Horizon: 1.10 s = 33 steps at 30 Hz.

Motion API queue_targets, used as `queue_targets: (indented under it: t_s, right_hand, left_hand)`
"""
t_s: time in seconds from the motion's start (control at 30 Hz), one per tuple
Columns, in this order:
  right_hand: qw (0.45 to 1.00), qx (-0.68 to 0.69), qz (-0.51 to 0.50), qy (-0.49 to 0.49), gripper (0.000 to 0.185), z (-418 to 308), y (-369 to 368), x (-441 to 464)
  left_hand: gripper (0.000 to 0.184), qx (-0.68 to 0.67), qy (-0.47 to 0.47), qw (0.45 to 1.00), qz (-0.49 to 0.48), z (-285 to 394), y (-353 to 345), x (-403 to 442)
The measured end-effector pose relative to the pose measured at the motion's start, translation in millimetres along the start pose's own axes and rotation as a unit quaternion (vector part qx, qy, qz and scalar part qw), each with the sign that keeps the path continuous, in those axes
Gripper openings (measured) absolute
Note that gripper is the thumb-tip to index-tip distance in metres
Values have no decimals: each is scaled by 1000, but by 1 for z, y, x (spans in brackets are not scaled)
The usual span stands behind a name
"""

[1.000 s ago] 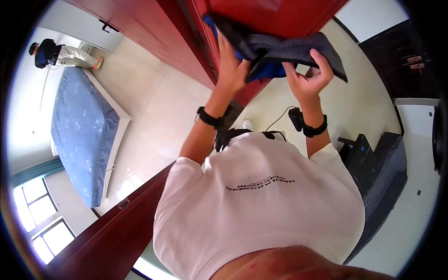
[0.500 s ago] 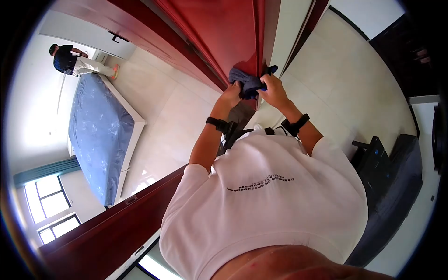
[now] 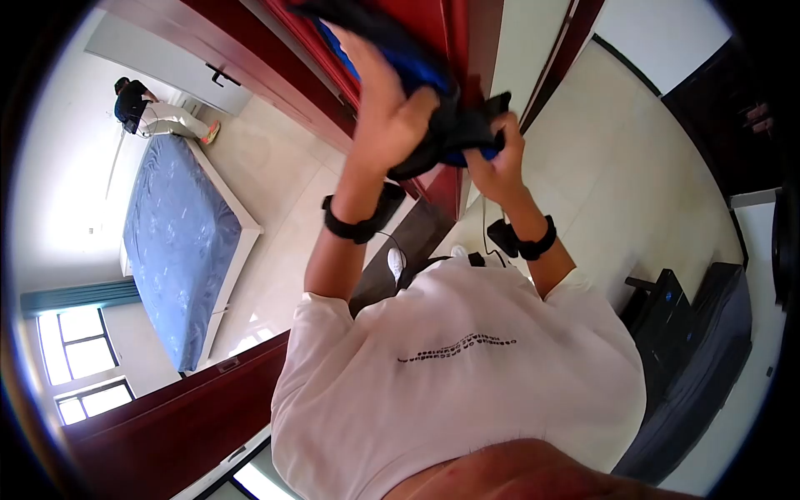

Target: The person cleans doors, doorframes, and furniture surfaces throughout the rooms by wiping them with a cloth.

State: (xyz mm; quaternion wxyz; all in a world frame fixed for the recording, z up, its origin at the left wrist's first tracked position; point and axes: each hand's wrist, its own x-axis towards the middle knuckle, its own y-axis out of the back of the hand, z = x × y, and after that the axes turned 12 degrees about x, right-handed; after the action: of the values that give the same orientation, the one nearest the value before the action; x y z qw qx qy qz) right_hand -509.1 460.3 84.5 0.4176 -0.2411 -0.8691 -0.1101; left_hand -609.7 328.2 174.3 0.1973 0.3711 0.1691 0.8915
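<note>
A dark cloth [image 3: 454,125], black with bright blue patches, is spread between my two hands in front of the red door frame [image 3: 429,37]. My left hand [image 3: 387,121] is raised at the cloth's left part, its fingers stretched up along it and the thumb pressed towards it; motion blurs the fingers. Lower on the right, my right hand [image 3: 500,167] pinches the cloth's other end, with a dark corner sticking out above the fingers. Black bands circle both wrists. Part of the cloth is hidden behind my left hand.
On the left, a bed [image 3: 179,242] with a blue plastic-covered mattress stands in a room with a person [image 3: 137,108] bending at its far end. A red door panel [image 3: 179,392] lies lower left. Dark furniture [image 3: 696,333] stands on the right.
The bunched cloth has been opened out wider. My left hand has moved up and left with it, while my right hand has stayed near its place and shifted slightly down.
</note>
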Motion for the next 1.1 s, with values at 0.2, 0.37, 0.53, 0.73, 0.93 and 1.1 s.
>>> queue_targets:
  t_s: [0.2, 0.37, 0.53, 0.73, 0.93, 1.1]
  right_hand:
    - [980, -81, -179, -34, 34, 73, 22, -76]
    - [942, -110, -271, -166, 39, 60, 25, -102]
    - [979, -105, -156, -75, 43, 29, 10, -85]
    - [988, -91, -128, 12, 44, -32, -5, -30]
    - [988, -76, -119, 62, 41, -27, -11, -30]
    - [971, -117, -204, 35, 41, -12, 12, -43]
  left_hand:
    - [55, 254, -225, 940, -34, -75, -59, -83]
    - [33, 233, -224, 946, -19, -92, -56, -105]
    - [46, 227, -269, 936, -13, -59, -15, -60]
    - [72, 198, -391, 898, 32, 38, 74, 46]
    - [50, 416, -554, 720, 40, 87, 95, 84]
    - [32, 414, -596, 679, -113, 10, 42, 54]
